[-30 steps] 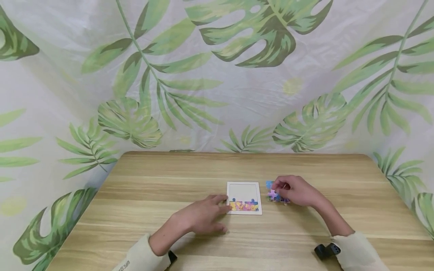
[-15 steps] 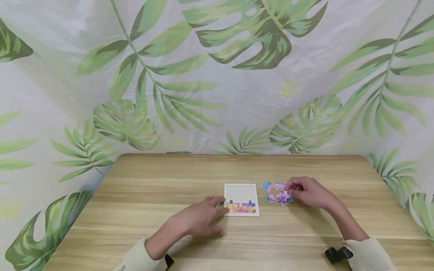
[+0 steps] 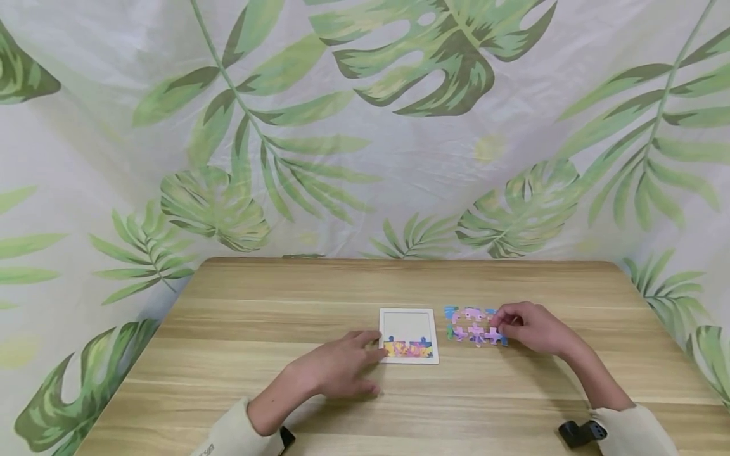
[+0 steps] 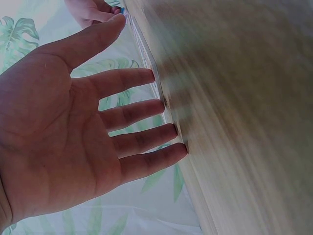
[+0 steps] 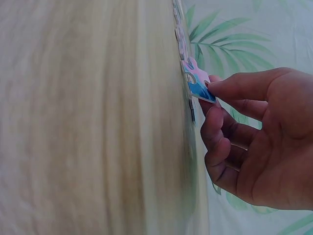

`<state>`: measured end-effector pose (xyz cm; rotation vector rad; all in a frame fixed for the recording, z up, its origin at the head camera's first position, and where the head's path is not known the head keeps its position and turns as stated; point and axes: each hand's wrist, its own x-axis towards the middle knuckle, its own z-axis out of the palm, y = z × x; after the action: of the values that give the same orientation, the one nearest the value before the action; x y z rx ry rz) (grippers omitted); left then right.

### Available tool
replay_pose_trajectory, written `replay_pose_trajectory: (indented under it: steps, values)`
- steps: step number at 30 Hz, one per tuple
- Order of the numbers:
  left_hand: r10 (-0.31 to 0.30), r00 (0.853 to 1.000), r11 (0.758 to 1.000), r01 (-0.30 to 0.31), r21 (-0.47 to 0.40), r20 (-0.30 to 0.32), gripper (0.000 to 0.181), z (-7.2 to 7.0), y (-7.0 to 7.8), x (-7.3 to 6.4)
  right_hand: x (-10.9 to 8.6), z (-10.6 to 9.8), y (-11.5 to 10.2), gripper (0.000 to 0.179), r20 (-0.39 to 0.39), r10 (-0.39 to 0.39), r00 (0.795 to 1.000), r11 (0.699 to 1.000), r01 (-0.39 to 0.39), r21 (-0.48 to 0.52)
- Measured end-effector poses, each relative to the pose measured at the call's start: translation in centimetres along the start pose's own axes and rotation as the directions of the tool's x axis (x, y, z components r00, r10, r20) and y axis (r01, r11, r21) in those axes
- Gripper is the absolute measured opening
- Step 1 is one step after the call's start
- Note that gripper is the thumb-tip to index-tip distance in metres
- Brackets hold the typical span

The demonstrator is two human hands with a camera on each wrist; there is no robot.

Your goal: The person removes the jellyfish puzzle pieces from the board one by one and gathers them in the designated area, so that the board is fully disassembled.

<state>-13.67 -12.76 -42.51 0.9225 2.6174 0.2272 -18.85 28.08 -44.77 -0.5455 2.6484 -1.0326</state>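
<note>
My left hand (image 3: 342, 367) is spread flat, its fingertips at the left edge of a small white puzzle tray (image 3: 407, 324). Colourful fitted pieces, yellow, pink and blue, fill the tray's bottom row; the part above them is bare white. The left wrist view shows the palm and straight fingers (image 4: 139, 142). Right of the tray, my right hand (image 3: 533, 326) pinches a pink and blue puzzle piece (image 5: 199, 83) between thumb and fingertips. The piece is tilted, one side raised, at the right end of the loose puzzle pieces (image 3: 475, 330).
Loose pieces lie in two rough rows to the right of the tray, mostly pink, blue and green. Everything stands on a wood-grain table (image 3: 285, 285). A leaf-patterned cloth (image 3: 422, 164) hangs behind its back edge.
My right hand has moved rightward across the loose pieces, uncovering more of them. The left hand keeps its place at the tray. The head view has shifted slightly.
</note>
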Motion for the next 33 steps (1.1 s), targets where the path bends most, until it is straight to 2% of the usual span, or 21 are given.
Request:
replay_pose_trajectory:
  steps: [23, 33]
  values:
    - [-0.002, 1.000, 1.000, 0.002, 0.007, 0.004, 0.065, -0.10, 0.18, 0.02, 0.00, -0.08, 0.05, 0.011, -0.010, -0.010, 1.000, 0.999, 0.009, -0.052]
    - [0.000, 1.000, 1.000, 0.000, 0.011, 0.008, 0.064, 0.00, 0.07, 0.17, 0.00, -0.06, -0.11, 0.022, 0.021, 0.028, 0.999, 1.000, -0.027, -0.016]
